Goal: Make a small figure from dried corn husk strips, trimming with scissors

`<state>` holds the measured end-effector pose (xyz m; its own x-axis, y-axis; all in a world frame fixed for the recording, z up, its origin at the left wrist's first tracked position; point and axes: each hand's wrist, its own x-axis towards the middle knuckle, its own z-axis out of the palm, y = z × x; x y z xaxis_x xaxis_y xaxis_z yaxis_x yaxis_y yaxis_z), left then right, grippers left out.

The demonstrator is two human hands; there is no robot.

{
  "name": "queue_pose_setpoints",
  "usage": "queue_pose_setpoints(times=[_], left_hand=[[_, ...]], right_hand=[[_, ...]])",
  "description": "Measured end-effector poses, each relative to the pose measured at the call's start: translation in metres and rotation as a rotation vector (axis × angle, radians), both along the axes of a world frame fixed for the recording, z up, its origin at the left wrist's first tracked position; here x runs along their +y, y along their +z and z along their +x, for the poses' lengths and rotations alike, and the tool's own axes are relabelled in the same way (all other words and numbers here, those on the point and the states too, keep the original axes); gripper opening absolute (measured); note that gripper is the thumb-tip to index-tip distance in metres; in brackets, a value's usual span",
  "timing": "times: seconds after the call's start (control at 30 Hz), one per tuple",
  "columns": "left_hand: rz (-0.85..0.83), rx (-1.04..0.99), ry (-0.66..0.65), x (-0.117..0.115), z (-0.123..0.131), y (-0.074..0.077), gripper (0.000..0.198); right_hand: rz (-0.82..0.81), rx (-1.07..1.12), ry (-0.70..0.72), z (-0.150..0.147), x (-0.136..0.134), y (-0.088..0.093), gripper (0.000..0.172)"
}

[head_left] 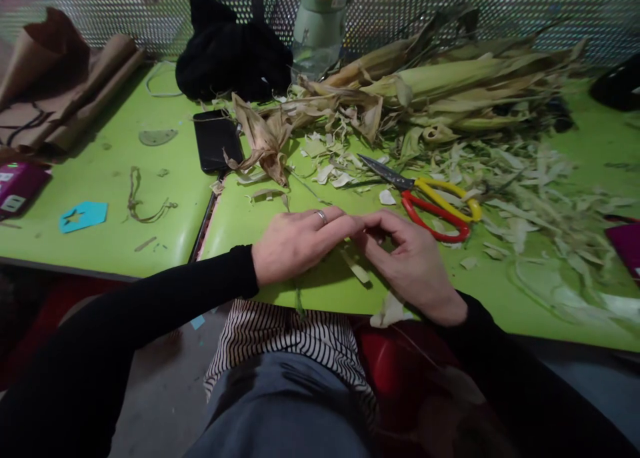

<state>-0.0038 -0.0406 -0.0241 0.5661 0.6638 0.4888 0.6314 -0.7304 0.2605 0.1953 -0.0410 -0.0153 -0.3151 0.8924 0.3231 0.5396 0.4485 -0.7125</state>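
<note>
My left hand [306,241], with a ring on one finger, lies low over the table's front edge, its fingers bent and pressed together. Its fingertips meet those of my right hand [413,261], whose thumb and forefinger pinch together. What they hold between them is hidden. A pale strip of corn husk [357,268] shows just under the fingers; whether it is held or lies on the table I cannot tell. Below my left hand a thin green strand [299,301] hangs over the edge. Scissors [413,183] with one yellow and one red handle lie partly open beyond my right hand.
Corn husks [440,85] are heaped at the back, with shredded scraps [540,191] spread to the right. A dried husk piece [264,138] lies by a phone [218,141]. Behind stand a bottle [320,28] and a black cloth bundle [235,58]. Brown paper [65,91] lies left.
</note>
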Motion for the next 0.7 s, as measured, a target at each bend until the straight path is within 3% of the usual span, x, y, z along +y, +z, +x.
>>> queue_pose_setpoints(times=[0.2, 0.37, 0.47, 0.7], left_hand=[[-0.178, -0.093, 0.038, 0.002, 0.004, 0.0, 0.018], [-0.241, -0.258, 0.055, 0.012, -0.003, 0.003, 0.011], [-0.233, -0.254, 0.104, 0.016, -0.008, 0.005, 0.008], [-0.218, -0.093, 0.178, 0.016, -0.008, 0.007, 0.01]], right_hand=[[0.07, -0.025, -0.027, -0.001, -0.003, -0.001, 0.006], [0.379, -0.227, 0.044, 0.005, -0.007, 0.0, 0.007], [0.49, -0.277, 0.097, 0.009, -0.008, -0.001, 0.007], [0.387, -0.264, 0.206, 0.009, -0.005, -0.002, 0.007]])
